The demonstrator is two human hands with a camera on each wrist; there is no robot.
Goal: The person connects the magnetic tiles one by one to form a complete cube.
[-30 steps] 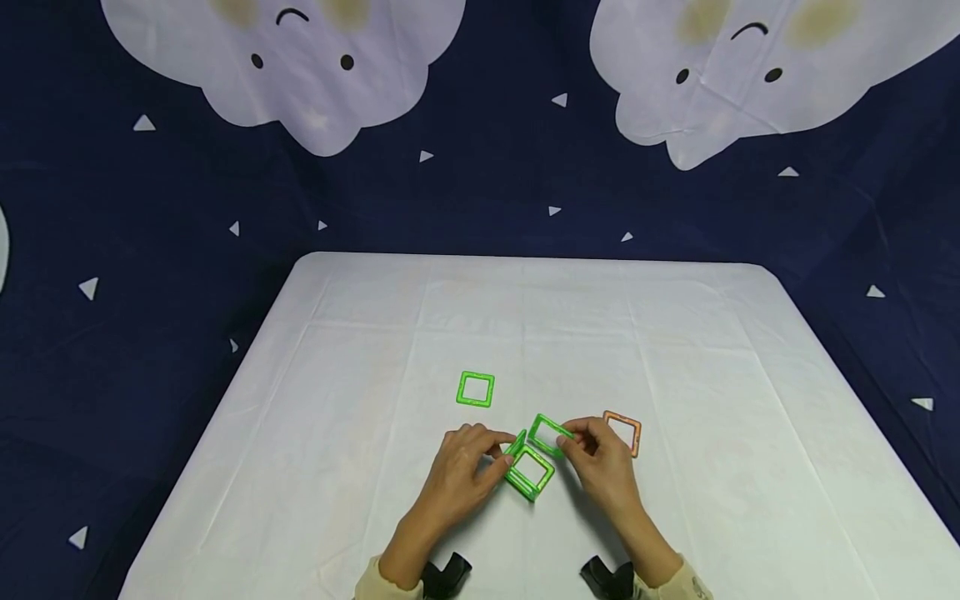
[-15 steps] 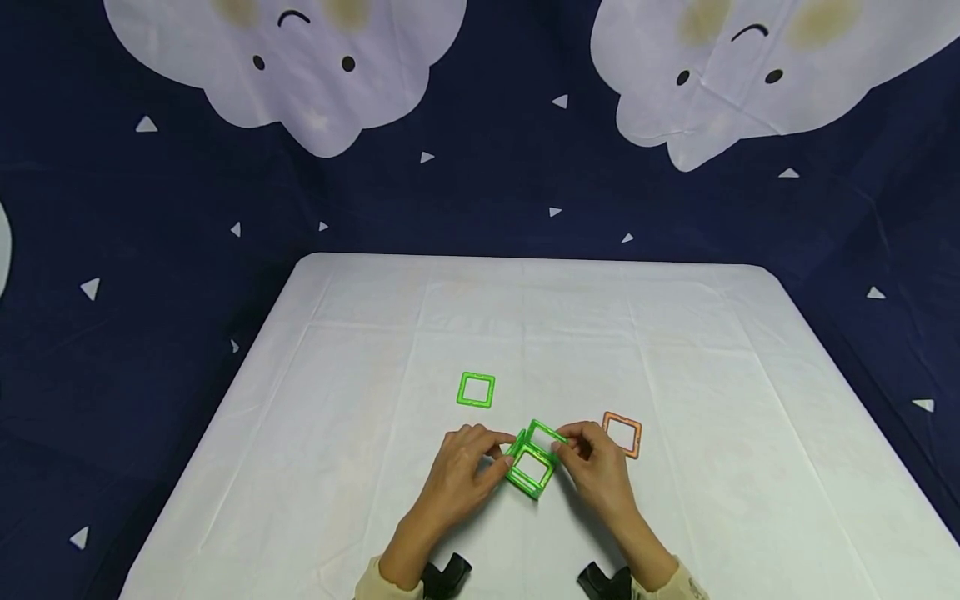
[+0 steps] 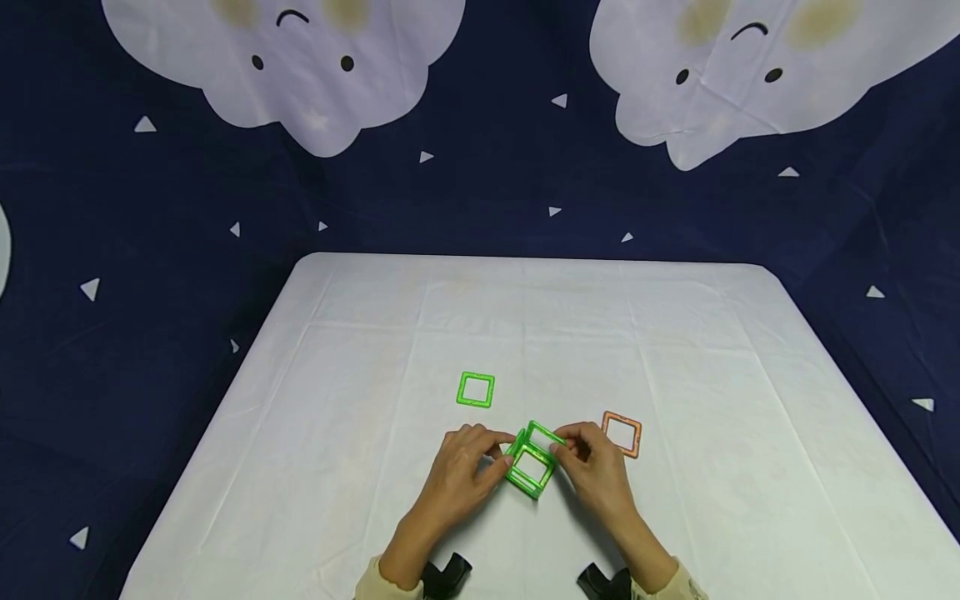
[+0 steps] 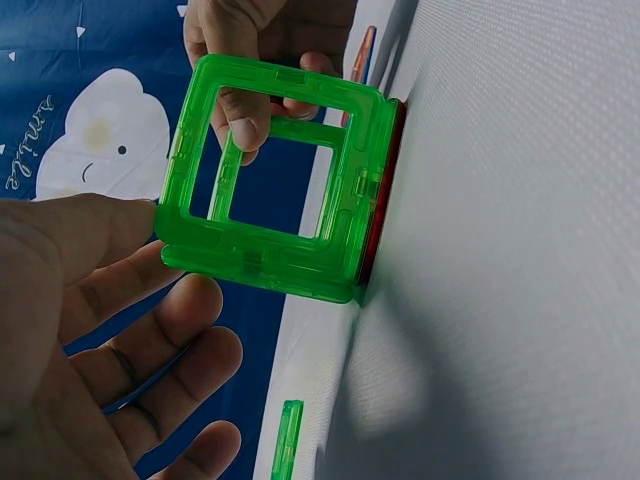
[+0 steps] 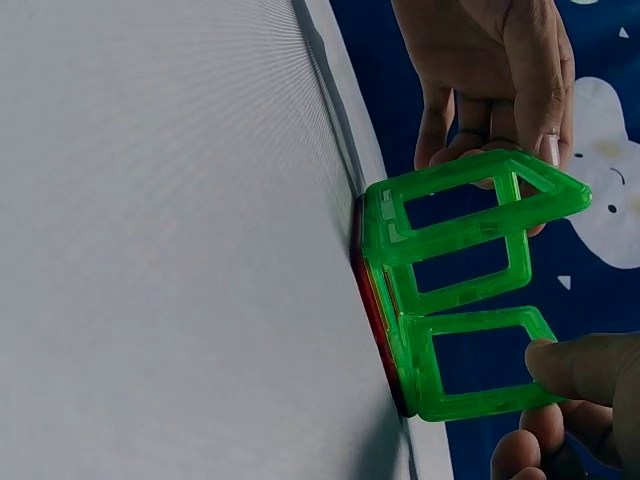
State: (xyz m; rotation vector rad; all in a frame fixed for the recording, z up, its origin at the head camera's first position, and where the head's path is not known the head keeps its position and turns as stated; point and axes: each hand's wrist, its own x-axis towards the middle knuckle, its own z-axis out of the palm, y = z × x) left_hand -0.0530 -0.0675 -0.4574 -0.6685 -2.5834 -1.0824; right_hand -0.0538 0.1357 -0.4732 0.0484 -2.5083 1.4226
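Left hand point(image 3: 467, 468): pinches green frame point(image 4: 290, 76)
Right hand point(image 3: 597, 467): pinches another frame point(image 5: 490, 402)
Tabletop point(image 3: 375, 333): both midway between side edges
Backdrop point(image 4: 60, 60): reads "smile"

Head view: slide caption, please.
Left hand and right hand hold green plastic square frames on a white table, orange plastic square frame nearby.

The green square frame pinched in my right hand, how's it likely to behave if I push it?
The green square frame is probably stiff, given its straight sides. It's likely light, with that open middle. Held nearly upright on one edge, it might tip without your right hand.
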